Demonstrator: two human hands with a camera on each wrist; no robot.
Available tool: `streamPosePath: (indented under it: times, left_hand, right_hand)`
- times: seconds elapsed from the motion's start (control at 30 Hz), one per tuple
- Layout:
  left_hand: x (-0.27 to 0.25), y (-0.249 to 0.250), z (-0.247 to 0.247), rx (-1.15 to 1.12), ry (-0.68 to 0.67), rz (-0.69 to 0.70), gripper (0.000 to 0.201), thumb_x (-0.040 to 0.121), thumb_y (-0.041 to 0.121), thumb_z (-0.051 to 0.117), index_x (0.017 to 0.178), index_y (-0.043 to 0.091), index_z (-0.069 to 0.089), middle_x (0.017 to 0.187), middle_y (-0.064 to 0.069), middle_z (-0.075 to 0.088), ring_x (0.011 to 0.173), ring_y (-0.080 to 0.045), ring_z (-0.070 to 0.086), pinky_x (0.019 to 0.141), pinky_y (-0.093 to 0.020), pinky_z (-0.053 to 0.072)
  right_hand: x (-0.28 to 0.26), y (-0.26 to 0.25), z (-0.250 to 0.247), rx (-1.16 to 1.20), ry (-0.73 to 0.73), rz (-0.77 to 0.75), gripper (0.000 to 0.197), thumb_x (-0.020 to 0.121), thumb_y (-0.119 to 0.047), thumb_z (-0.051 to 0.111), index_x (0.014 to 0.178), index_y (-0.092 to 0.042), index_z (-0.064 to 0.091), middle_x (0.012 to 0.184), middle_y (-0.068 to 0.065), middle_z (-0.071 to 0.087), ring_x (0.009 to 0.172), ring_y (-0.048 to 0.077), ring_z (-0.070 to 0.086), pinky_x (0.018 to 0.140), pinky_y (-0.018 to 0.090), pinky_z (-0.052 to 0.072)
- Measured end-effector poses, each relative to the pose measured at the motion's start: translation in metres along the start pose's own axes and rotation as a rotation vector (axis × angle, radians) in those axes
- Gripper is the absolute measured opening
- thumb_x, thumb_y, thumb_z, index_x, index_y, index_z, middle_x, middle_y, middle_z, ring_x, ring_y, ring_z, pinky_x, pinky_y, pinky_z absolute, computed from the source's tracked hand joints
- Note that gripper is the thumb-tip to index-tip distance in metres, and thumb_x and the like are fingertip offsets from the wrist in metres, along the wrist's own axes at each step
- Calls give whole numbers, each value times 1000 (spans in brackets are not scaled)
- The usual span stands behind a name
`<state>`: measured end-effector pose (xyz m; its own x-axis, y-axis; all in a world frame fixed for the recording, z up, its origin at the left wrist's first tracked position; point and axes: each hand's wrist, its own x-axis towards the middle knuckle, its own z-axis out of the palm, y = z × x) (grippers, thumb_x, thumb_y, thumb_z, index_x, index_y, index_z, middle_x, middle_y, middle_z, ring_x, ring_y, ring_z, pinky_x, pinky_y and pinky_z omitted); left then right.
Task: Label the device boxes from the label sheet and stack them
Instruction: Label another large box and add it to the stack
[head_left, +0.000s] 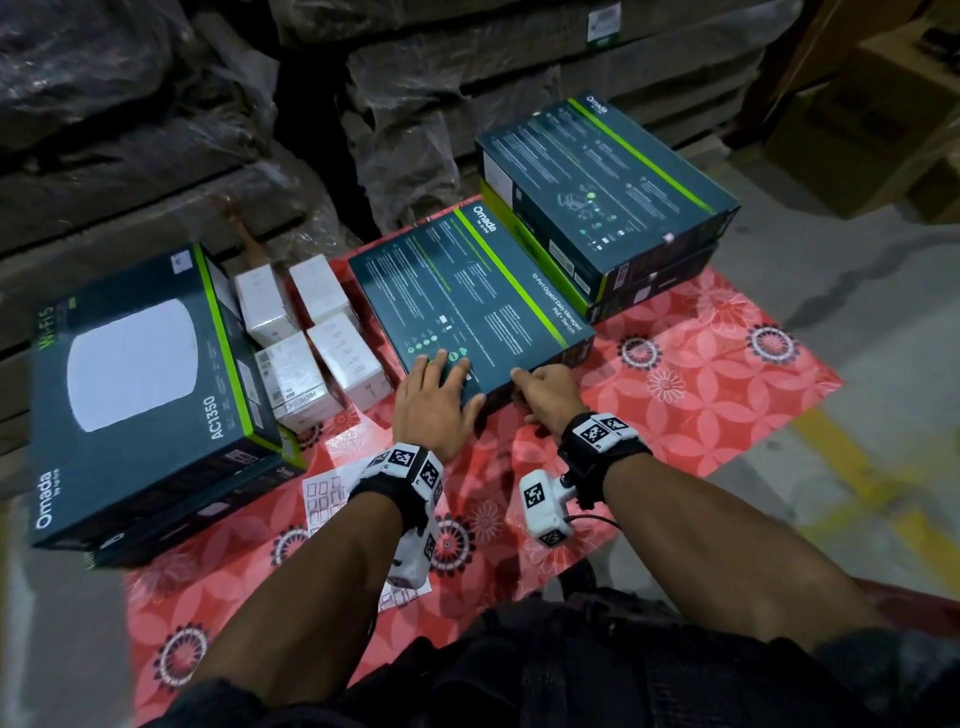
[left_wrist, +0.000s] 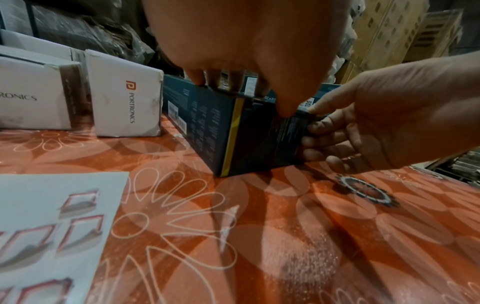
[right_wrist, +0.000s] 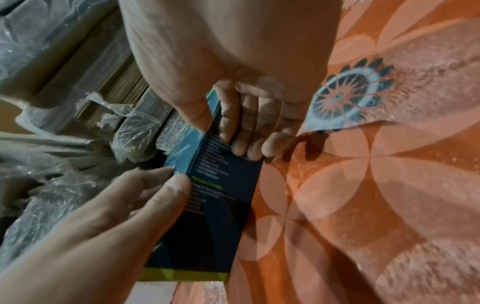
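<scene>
Switch box (head_left: 470, 301): dark teal with a lime stripe, printed "Omada" and "10-Port Gigabit Easy Managed PoE+ Switch". It lies flat on the red flowered cloth (head_left: 717, 395) in the middle of the scene, its long axis running from the person away and slightly left, the "Omada" end farthest off.

Left grip: the left hand (head_left: 434, 400) lies on the near left corner of the box top, fingers spread fairly straight, thumb down over the near edge; it presses rather than clasps.

Right grip: the right hand (head_left: 548, 392) clasps the near end face, thumb on the top edge, the other fingers (left_wrist: 315, 142) curled against the side panel, where the words "Package Contents" can just be read.

Stacked boxes (head_left: 610, 187): two more teal boxes with "Omada" on top, piled at the far right, just beside the switch box's far right side.

Left pile (head_left: 140, 384): a large box reading "Omada", "Wi-Fi 5" and "AC1350", resting on another box at the cloth's left edge.

White cartons (head_left: 311, 338): four small ones between the left pile and the switch box; two read "PORTRONICS".

Label sheet (left_wrist: 59, 224): white sheet of red-edged labels flat on the cloth under the left forearm, near and left of the box.

Open room: bare cloth lies right of the switch box and near the person; wrapped goods (head_left: 156, 104) close off the far side.
</scene>
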<state>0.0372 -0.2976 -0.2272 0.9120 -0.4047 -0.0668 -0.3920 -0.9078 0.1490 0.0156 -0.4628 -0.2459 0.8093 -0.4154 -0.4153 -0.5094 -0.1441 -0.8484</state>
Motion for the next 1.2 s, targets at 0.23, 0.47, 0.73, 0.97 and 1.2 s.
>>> streamPosePath:
  times: [0.23,0.47,0.73,0.97,1.2]
  left_hand:
    - [1,-1,2,5,-2,-5,60,97,57,31,149,27,27,157,-6,25,146,-28,17,118,-46,20]
    - [1,1,-4,1,-5,11,59,97,55,35,148,25,29,156,-8,27,144,-28,21,117,-45,22]
    - [9,16,-12,-86,18,-52,58,90,52,48,140,23,41,150,-8,36,139,-27,30,115,-46,27]
    - [16,26,-6,-196,20,-212,57,88,54,55,137,27,43,151,-5,33,141,-26,25,115,-46,25]
    - [16,27,-9,-196,49,-204,54,88,51,59,133,24,50,146,-5,40,135,-26,34,111,-41,30]
  right_hand:
    - [1,4,1,41,-24,3,36,93,-29,61,63,-11,55,59,9,50,50,20,51,48,28,48]
    - [-1,-1,-4,77,-82,28,37,93,-29,62,61,-11,55,61,11,55,49,20,50,44,26,40]
    - [-4,-22,-45,-333,195,-280,19,87,-35,67,76,-22,60,95,3,60,92,24,57,84,36,47]
    - [6,-21,-51,-712,72,-480,45,82,-51,71,120,-28,61,145,-1,39,140,19,27,115,38,17]
    - [15,-21,-52,-743,-61,-475,55,82,-52,71,130,-33,53,161,-3,22,151,19,4,121,49,-2]
